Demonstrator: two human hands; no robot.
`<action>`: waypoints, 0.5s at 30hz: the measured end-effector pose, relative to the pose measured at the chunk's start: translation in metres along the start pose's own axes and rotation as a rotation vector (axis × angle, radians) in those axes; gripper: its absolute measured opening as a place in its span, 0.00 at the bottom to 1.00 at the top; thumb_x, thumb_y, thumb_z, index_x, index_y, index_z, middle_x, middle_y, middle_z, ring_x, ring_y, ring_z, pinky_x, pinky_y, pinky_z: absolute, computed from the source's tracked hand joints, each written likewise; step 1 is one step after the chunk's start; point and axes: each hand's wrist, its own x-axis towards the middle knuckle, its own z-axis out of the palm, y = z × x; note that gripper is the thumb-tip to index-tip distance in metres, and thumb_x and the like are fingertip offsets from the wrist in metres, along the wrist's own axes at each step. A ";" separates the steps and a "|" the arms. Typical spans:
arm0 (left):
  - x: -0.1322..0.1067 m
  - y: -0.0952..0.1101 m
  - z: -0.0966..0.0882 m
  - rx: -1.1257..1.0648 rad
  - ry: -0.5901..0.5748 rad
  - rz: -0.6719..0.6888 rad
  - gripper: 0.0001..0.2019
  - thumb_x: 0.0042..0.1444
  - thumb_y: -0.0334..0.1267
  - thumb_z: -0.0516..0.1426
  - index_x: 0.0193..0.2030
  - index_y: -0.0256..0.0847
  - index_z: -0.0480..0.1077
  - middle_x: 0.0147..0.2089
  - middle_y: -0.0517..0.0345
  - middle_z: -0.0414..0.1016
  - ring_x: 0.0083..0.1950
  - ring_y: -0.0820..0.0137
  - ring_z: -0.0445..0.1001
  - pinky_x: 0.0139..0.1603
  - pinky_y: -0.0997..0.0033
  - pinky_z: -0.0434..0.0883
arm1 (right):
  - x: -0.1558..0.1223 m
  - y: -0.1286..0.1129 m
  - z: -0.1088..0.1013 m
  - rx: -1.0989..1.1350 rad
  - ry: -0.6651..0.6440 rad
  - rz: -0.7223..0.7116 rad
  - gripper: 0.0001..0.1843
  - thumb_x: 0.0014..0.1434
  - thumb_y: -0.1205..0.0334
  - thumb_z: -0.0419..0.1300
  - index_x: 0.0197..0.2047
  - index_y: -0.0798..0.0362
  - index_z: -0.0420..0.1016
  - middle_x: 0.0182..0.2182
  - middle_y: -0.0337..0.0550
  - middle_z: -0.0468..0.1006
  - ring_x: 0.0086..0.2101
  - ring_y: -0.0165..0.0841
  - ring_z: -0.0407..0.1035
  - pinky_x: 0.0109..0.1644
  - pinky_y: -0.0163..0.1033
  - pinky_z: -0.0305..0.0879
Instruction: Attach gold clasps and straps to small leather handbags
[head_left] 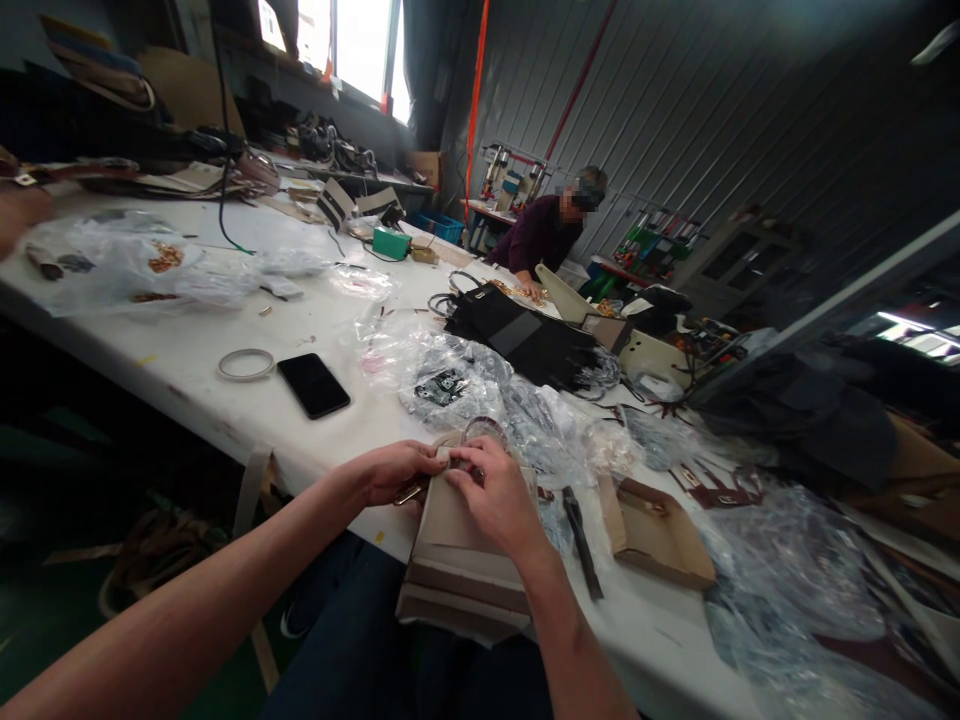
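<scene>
A beige-grey bag panel, with folded layers at its lower end, lies over my lap against the table's edge. My left hand is closed on the panel's upper left corner, thumb on top. Beneath those fingers shows a gold-coloured metal piece. My right hand rests over the panel's top, fingers bent and pinched close to the left thumb. Whatever lies between the right fingertips is too small to make out. Just behind the hands stands a clear round roll or ring, partly hidden.
A phone and a pale ring lie left on the white table. Plastic bags and a black bag sit ahead. To the right are a dark strip tool and a cardboard tray. A co-worker leans over the far side.
</scene>
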 end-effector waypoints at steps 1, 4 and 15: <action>0.000 0.000 0.000 0.000 0.005 0.002 0.18 0.55 0.44 0.79 0.39 0.36 0.78 0.29 0.58 0.77 0.25 0.70 0.73 0.23 0.74 0.67 | 0.000 0.001 0.000 0.001 -0.002 0.004 0.14 0.67 0.69 0.69 0.54 0.47 0.89 0.49 0.44 0.82 0.41 0.37 0.78 0.48 0.43 0.75; 0.000 -0.001 -0.001 -0.017 0.026 -0.005 0.19 0.53 0.43 0.80 0.40 0.34 0.79 0.32 0.55 0.79 0.27 0.70 0.76 0.26 0.74 0.71 | -0.001 0.001 0.002 -0.035 0.000 -0.003 0.16 0.68 0.69 0.69 0.56 0.47 0.90 0.49 0.45 0.82 0.44 0.39 0.79 0.51 0.44 0.75; -0.008 0.010 0.014 0.164 0.052 -0.028 0.15 0.53 0.42 0.77 0.34 0.35 0.80 0.21 0.59 0.72 0.16 0.76 0.60 0.15 0.75 0.54 | -0.007 0.005 0.002 -0.026 0.019 -0.030 0.27 0.70 0.70 0.63 0.69 0.48 0.82 0.54 0.50 0.84 0.51 0.42 0.79 0.60 0.48 0.77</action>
